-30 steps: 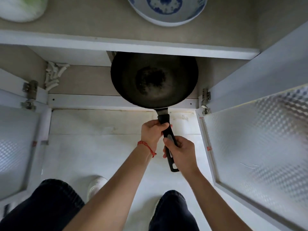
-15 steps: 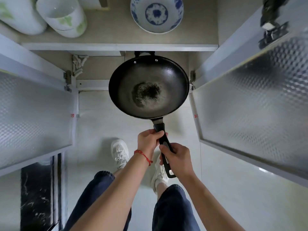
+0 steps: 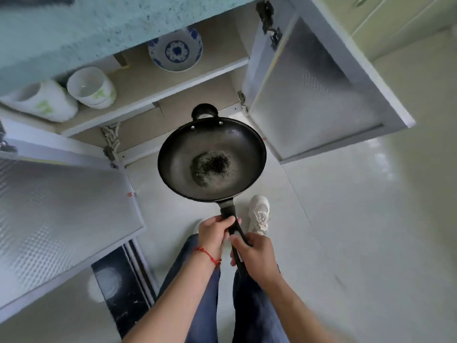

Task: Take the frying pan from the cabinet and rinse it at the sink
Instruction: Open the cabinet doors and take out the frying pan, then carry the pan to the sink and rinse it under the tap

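Observation:
A black frying pan (image 3: pixel 211 157) with a dark burnt patch in its middle hangs over the pale floor, clear of the open cabinet (image 3: pixel 158 95). Its long black handle points toward me. My left hand (image 3: pixel 214 231), with a red string at the wrist, grips the handle close to the pan. My right hand (image 3: pixel 256 253) grips the handle further back. A small loop handle sits on the pan's far rim. The sink is out of view.
Both cabinet doors stand open: the left door (image 3: pixel 57 214) and the right door (image 3: pixel 314 95). On the shelf sit a blue-and-white bowl (image 3: pixel 175 52) and two white pots (image 3: pixel 91 87). A speckled countertop edge (image 3: pixel 99 28) overhangs above. My white shoe (image 3: pixel 259 214) is on the floor.
The pan has come fully out of the cabinet and risen toward me, both hands still on the handle. My view has lifted and swung, so the countertop now shows.

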Motion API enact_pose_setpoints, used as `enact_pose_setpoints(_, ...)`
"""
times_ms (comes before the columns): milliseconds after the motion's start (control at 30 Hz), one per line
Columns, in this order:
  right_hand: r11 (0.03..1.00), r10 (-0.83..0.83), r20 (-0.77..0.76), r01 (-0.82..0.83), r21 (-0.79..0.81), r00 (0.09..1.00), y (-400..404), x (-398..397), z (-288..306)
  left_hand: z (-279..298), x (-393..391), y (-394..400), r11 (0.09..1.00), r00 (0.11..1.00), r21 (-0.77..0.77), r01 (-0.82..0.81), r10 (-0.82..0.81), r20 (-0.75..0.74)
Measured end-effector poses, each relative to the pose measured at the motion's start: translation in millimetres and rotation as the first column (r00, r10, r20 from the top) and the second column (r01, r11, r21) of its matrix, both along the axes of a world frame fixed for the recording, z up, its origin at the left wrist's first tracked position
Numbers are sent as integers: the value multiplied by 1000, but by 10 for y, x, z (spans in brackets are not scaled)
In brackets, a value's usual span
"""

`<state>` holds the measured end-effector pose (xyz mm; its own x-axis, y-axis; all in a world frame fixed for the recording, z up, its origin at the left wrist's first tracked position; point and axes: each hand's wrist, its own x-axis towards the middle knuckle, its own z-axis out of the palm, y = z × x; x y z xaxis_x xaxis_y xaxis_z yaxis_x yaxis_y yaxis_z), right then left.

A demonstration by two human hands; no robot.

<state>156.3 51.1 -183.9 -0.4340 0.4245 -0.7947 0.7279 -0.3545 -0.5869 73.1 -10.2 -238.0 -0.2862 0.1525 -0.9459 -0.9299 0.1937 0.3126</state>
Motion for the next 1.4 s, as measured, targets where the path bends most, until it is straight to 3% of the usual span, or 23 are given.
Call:
enact_pose_setpoints(200, 969, -244, -25, 243, -37, 969, -602, 347, 443, 452, 233, -342, 975, 975, 6, 221, -221, -18)
enact_pose_setpoints(500, 841, -541, 28, 541, 3, 841, -931, 1109, 765, 843, 952, -336, 869, 870, 48, 493, -494, 7)
enact_pose_setpoints(800, 662, -748, -6, 746, 80, 664, -894, 2059, 1110, 1146, 1950, -2, 688, 696, 117, 716, -717, -38)
enact_pose_setpoints(1133, 495, -855, -136, 866, 74, 500, -226, 2606, 1516, 1549, 2579, 883, 539, 570, 196, 819, -802, -177)
enact_pose_setpoints(1400, 424, -868, -269, 905, 38, 418, 1020, 2602, 1831, 1949, 2547, 2268, 391, 464, 269, 880, -828, -314)
